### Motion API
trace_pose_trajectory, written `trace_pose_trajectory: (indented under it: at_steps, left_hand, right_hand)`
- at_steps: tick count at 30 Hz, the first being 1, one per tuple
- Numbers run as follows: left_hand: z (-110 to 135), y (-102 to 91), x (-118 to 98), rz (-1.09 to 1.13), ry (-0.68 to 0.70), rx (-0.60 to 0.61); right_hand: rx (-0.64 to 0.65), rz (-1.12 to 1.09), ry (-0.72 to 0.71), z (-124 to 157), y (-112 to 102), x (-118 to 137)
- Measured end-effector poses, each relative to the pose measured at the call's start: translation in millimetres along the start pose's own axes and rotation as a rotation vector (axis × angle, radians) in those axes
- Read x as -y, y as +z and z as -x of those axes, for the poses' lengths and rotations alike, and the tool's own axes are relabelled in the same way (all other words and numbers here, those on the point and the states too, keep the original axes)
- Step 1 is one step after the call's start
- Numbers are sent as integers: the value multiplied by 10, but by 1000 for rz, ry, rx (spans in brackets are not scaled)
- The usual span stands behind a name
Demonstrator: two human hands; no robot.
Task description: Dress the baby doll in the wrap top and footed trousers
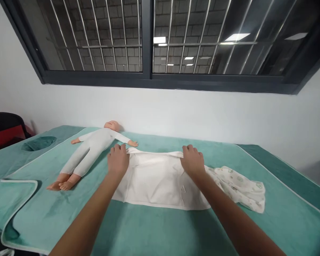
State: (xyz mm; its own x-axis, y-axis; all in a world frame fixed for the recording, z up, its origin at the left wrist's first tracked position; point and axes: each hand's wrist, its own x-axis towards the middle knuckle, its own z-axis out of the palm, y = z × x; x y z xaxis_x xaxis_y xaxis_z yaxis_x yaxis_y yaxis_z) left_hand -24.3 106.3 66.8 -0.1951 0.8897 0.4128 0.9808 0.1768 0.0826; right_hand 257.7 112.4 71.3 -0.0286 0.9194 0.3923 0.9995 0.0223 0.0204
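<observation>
A white cloth garment (154, 181) lies flat on the teal towel-covered bed (154, 227). My left hand (118, 159) grips its far left corner, fingers curled over the folded edge. My right hand (193, 160) grips the far edge further right, fingers likewise closed on the fabric. A baby doll (90, 151) in a pale one-piece suit lies on its back to the left, its near arm almost touching the cloth by my left hand. A patterned white cloth (242, 188) lies crumpled at the right end of the white garment.
The bed stands against a white wall under a barred dark window (149, 39). A face hole (38, 143) is sunk in the bed at far left. The towel's corner (13, 197) is folded over at front left. A black and red chair (4, 129) stands at left.
</observation>
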Motion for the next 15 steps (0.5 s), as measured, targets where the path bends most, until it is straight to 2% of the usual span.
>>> trace_pose_trajectory:
  at_steps: [2, 3, 5, 6, 8, 10, 13, 15]
  left_hand:
    - [112, 159, -117, 55, 94, -76]
    - [191, 235, -180, 107, 180, -76]
    - [338, 383, -299, 234, 361, 42]
    - [385, 454, -346, 277, 377, 120]
    - [403, 580, -405, 300, 333, 246]
    - [333, 674, -426, 272, 260, 290]
    - [182, 738, -431, 216, 207, 246]
    - [118, 748, -443, 158, 188, 179]
  right_hand:
    - [-136, -55, -131, 107, 222, 212]
    - [-147, -127, -222, 187, 326, 333]
    - [-59, -310, -344, 349, 512, 566]
    - [2, -391, -350, 409, 591, 660]
    - [103, -466, -301, 444, 719, 771]
    - [177, -454, -213, 362, 803, 763]
    - [251, -424, -108, 138, 853, 608]
    - [240, -419, -110, 26, 860, 497]
